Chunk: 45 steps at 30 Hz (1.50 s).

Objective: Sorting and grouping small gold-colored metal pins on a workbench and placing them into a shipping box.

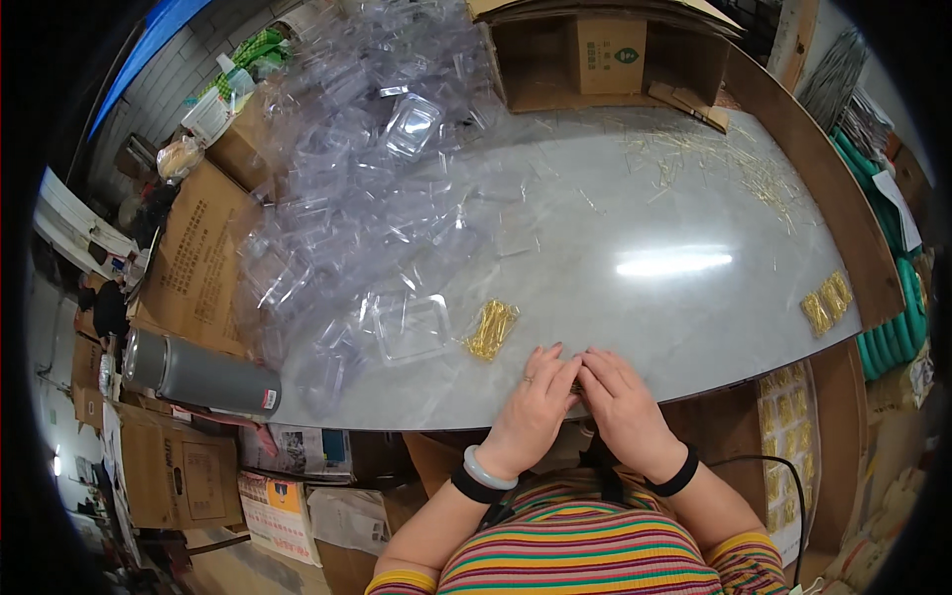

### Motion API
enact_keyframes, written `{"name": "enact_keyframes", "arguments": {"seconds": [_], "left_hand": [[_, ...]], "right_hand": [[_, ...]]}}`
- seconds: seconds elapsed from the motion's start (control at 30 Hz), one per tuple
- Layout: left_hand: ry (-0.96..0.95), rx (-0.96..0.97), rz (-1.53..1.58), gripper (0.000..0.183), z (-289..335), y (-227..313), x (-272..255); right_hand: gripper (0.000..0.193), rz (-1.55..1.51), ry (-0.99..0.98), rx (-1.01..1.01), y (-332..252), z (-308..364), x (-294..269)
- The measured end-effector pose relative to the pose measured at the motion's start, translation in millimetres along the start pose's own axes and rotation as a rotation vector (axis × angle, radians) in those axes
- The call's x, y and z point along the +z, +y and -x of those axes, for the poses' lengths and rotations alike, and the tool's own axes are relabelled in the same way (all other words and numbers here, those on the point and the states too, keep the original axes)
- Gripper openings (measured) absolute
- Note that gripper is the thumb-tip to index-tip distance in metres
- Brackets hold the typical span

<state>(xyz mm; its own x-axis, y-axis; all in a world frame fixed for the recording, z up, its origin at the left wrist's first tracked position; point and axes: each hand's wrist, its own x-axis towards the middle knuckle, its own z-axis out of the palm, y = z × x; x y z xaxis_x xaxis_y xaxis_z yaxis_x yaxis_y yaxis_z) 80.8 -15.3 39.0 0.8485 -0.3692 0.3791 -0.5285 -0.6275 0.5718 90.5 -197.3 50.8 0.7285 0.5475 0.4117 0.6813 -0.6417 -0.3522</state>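
Observation:
At the near edge of the grey table (pixel 555 228), my left hand (pixel 533 410) and my right hand (pixel 629 409) meet with fingers bent and close together. Between them shows a sliver of small gold pieces (pixel 576 388); my fingers cover most of it, so its full shape is hidden. Just beyond my left hand lies a flat bundle of thin gold pins (pixel 491 329). A clear plastic tray (pixel 413 327) rests to the left of that bundle.
Clear plastic boxes (pixel 367 198) are heaped across the table's left half. A grey bottle (pixel 203 372) lies at the left edge. Loose gold pins (pixel 734 164) are scattered at the back right, and more gold bundles (pixel 827 303) sit by the cardboard border (pixel 828 169). An open carton (pixel 540 64) stands behind.

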Motion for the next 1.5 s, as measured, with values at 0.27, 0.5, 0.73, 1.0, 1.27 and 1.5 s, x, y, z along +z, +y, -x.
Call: {"name": "enact_keyframes", "arguments": {"seconds": [0.27, 0.5, 0.73, 1.0, 1.27, 1.5], "left_hand": [[0.071, 0.039, 0.016, 0.052, 4.7, -4.7, 2.6], [-0.042, -0.144, 0.197, 0.052, 9.4, 3.8, -27.8], [0.134, -0.138, -0.072, 0.04, 21.0, 4.4, -25.3], [0.196, -0.272, -0.097, 0.022, 16.7, 12.5, -21.6], [0.247, -0.989, 0.724, 0.035, 20.4, -31.9, -68.8], [0.302, -0.964, 0.862, 0.023, 5.4, -31.9, -70.1]], "right_hand": [[0.044, -0.027, -0.082, 0.019, -7.0, -2.3, -12.3], [0.046, 0.073, 0.0, 0.011, -9.3, 2.4, -1.0], [0.043, -0.041, 0.037, 0.091, -18.3, -0.7, -6.3], [0.043, 0.025, 0.042, 0.025, -10.2, 1.4, 6.5], [0.043, 0.001, 0.073, 0.024, -0.2, 9.6, 1.1], [0.041, -0.023, 0.085, 0.012, -1.6, 7.6, 0.3]]}}
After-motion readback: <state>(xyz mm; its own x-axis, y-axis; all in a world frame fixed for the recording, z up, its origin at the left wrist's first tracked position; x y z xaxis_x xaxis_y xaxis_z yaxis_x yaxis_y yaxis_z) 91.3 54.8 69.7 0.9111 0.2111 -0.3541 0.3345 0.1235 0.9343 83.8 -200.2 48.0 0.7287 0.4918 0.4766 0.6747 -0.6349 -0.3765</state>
